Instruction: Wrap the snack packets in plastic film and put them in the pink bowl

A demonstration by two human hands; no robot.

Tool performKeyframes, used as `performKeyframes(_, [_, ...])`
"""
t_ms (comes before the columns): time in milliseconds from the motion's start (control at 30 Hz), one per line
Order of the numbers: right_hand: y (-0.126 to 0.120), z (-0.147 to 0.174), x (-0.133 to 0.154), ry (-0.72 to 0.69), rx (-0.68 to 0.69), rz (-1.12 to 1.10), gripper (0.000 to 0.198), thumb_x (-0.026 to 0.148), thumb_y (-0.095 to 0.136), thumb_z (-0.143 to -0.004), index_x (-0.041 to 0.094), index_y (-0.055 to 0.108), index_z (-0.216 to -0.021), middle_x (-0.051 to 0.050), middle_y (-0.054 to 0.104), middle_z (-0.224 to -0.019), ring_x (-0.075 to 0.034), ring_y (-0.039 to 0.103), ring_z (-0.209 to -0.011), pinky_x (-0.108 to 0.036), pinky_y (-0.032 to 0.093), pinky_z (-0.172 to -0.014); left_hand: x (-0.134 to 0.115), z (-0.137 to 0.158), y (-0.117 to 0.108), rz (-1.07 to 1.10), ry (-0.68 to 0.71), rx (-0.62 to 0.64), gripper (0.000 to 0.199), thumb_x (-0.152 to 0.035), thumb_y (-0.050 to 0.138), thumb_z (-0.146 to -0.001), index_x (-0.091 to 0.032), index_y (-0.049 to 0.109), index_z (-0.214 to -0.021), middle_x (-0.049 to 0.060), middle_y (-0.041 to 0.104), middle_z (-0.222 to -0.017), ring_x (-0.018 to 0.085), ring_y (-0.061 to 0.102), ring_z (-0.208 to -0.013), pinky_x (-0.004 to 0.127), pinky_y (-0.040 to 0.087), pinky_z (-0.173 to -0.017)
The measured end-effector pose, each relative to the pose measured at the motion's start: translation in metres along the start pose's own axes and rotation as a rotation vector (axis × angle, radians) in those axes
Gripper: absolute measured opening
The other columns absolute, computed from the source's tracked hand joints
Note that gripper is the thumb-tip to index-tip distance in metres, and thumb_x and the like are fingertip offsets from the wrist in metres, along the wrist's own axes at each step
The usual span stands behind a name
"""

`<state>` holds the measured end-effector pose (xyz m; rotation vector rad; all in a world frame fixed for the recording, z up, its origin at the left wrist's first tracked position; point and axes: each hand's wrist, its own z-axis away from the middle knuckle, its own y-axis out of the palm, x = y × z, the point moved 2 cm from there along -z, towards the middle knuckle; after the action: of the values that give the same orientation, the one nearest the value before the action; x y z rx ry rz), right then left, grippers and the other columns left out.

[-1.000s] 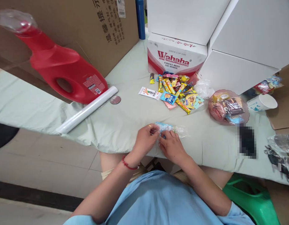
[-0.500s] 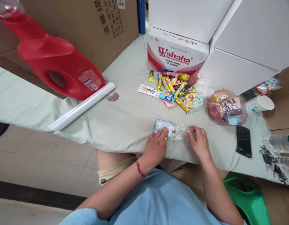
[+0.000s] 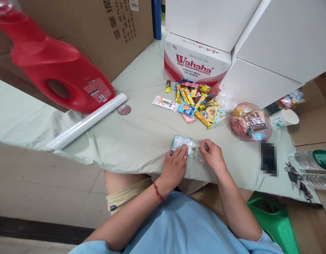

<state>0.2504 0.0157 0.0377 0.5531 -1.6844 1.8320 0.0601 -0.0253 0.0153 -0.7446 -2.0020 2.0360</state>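
Observation:
A small, flat, light-blue rectangular pack (image 3: 179,141) with green at its edge lies near the front of the table. My left hand (image 3: 175,163) holds it down from the near side, fingers close together on its lower right part; the thumb is hidden. From the pack's right end extends a crinkled clear plastic wrapper (image 3: 198,153). The thumb and forefinger of my right hand (image 3: 213,155) pinch that wrapper at its upper right. Beyond both hands lies a heap of small wrapped snacks (image 3: 196,98), with a white snack packet (image 3: 165,103) at its left side.
At right stand a pink bowl (image 3: 233,128) of snacks, a paper cup (image 3: 285,118), a pixelated dark object (image 3: 268,158), keys (image 3: 297,181) and plastic bottles (image 3: 305,159). Left are a red jug (image 3: 54,67), a white roll (image 3: 88,121) and a round disc (image 3: 124,109). Boxes (image 3: 197,61) stand behind.
My right hand has moved left and closed its thumb and forefinger on the clear wrapper. My left hand stays on the pack. The view has shifted slightly.

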Motion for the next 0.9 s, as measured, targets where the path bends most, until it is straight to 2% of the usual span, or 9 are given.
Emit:
performKeyframes(67, [0.001,-0.001,0.015,-0.049,-0.029,-0.026,0.023,0.035,0.054,-0.096,0.020,0.072,-0.100,-0.004,0.074,-0.087,-0.020,0.068,-0.078,-0.029,0.051,-0.075,0.001,0.000,0.000,0.004,0.010,-0.017,0.053,-0.011,0.044,-0.101,-0.014,0.057,-0.152,0.013,0.053,-0.163,0.026,0.056,-0.140,0.041,0.051,-0.086])
performKeyframes(133, [0.009,-0.006,0.037,-0.091,-0.026,0.054,0.017,0.027,0.056,-0.096,0.020,0.071,-0.099,-0.005,0.075,-0.093,-0.020,0.069,-0.085,-0.029,0.051,-0.080,0.003,-0.001,0.001,0.007,0.022,-0.030,0.048,-0.010,0.045,-0.100,-0.014,0.064,-0.144,0.014,0.056,-0.160,0.028,0.058,-0.139,0.043,0.051,-0.086])
performKeyframes(267, [0.039,-0.023,0.084,-0.151,0.108,0.341,0.015,0.020,0.055,-0.102,0.019,0.070,-0.105,-0.009,0.073,-0.108,-0.022,0.070,-0.096,-0.032,0.052,-0.086,0.008,-0.001,-0.002,0.053,0.069,-0.004,0.035,-0.008,0.048,-0.096,-0.014,0.077,-0.116,0.019,0.071,-0.137,0.033,0.061,-0.133,0.047,0.053,-0.092])
performKeyframes(367, [0.061,-0.026,0.103,-0.172,0.197,0.456,0.019,0.019,0.051,-0.106,0.018,0.066,-0.116,-0.012,0.068,-0.115,-0.022,0.069,-0.095,-0.033,0.054,-0.082,0.019,0.013,-0.005,0.110,0.096,-0.013,0.033,-0.008,0.052,-0.091,-0.015,0.076,-0.112,0.018,0.074,-0.125,0.034,0.063,-0.129,0.053,0.050,-0.108])
performKeyframes(467, [0.076,-0.013,0.107,-0.225,0.163,0.482,0.026,0.037,0.052,-0.110,0.017,0.062,-0.124,-0.013,0.064,-0.121,-0.025,0.066,-0.104,-0.035,0.055,-0.082,0.038,0.041,-0.004,0.175,0.157,-0.069,0.035,-0.011,0.052,-0.091,-0.018,0.073,-0.118,0.015,0.074,-0.126,0.034,0.063,-0.130,0.063,0.040,-0.121])
performKeyframes(567, [0.085,0.002,0.105,-0.323,0.095,0.506,0.052,0.062,0.058,-0.104,0.016,0.058,-0.128,-0.016,0.060,-0.125,-0.030,0.058,-0.116,-0.038,0.056,-0.084,0.063,0.072,-0.001,0.224,0.165,-0.175,0.035,-0.015,0.049,-0.097,-0.020,0.071,-0.124,0.014,0.073,-0.131,0.033,0.061,-0.135,0.061,0.045,-0.118])
performKeyframes(633, [0.090,0.006,0.102,-0.340,0.086,0.520,0.059,0.067,0.064,-0.099,0.016,0.057,-0.128,-0.016,0.059,-0.123,-0.030,0.056,-0.115,-0.038,0.056,-0.084,0.080,0.085,-0.001,0.265,0.134,-0.261,0.032,-0.016,0.050,-0.098,-0.023,0.071,-0.121,0.013,0.075,-0.128,0.033,0.063,-0.132,0.060,0.052,-0.113])
performKeyframes(767, [0.094,0.005,0.101,-0.297,0.051,0.518,0.048,0.055,0.074,-0.096,0.019,0.058,-0.125,-0.013,0.058,-0.120,-0.029,0.055,-0.112,-0.037,0.056,-0.081,0.103,0.086,-0.014,0.319,0.052,-0.376,0.024,-0.018,0.056,-0.096,-0.026,0.072,-0.111,0.011,0.077,-0.118,0.034,0.065,-0.129,0.056,0.059,-0.104])
performKeyframes(900, [0.086,0.011,0.103,-0.322,0.030,0.528,0.024,0.032,0.067,-0.101,0.018,0.062,-0.120,-0.013,0.060,-0.117,-0.028,0.056,-0.109,-0.038,0.055,-0.081,0.113,0.068,-0.029,0.303,-0.016,-0.449,0.020,-0.020,0.056,-0.096,-0.024,0.072,-0.109,0.011,0.077,-0.118,0.035,0.064,-0.131,0.058,0.057,-0.107])
